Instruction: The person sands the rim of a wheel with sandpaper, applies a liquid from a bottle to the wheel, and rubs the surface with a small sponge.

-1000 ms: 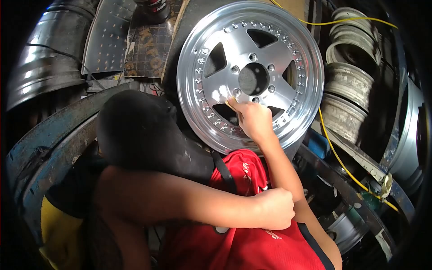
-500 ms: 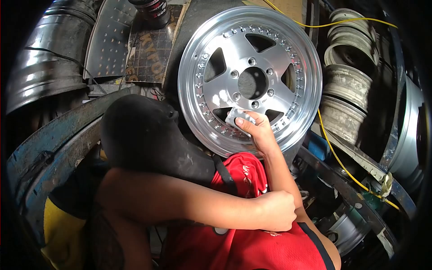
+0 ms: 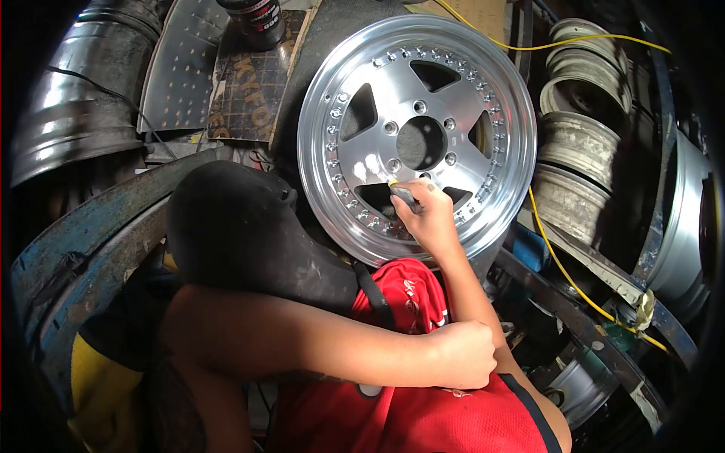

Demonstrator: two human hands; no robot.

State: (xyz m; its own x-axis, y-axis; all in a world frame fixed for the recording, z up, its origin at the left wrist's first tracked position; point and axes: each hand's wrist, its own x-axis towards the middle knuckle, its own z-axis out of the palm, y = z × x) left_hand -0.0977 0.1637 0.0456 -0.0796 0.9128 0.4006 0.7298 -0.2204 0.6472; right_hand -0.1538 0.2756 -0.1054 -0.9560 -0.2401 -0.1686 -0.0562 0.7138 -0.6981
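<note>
Head view: right hand (image 3: pixel 427 219) grip is clenched round a small grey pad (image 3: pixel 404 195), pressed on the polished wheel (image 3: pixel 362 162) face just under the centre bore. Wheel stands on edge beyond the grip, face to camera, axle axis pointing back at us and slightly up. Left hand (image 3: pixel 464 355) grip is a closed fist, nothing seen in it, resting on the right forearm below. Up-left of the grip: dark board (image 3: pixel 249 83) reads "KYFO"; can (image 3: pixel 253 19) label unreadable.
</note>
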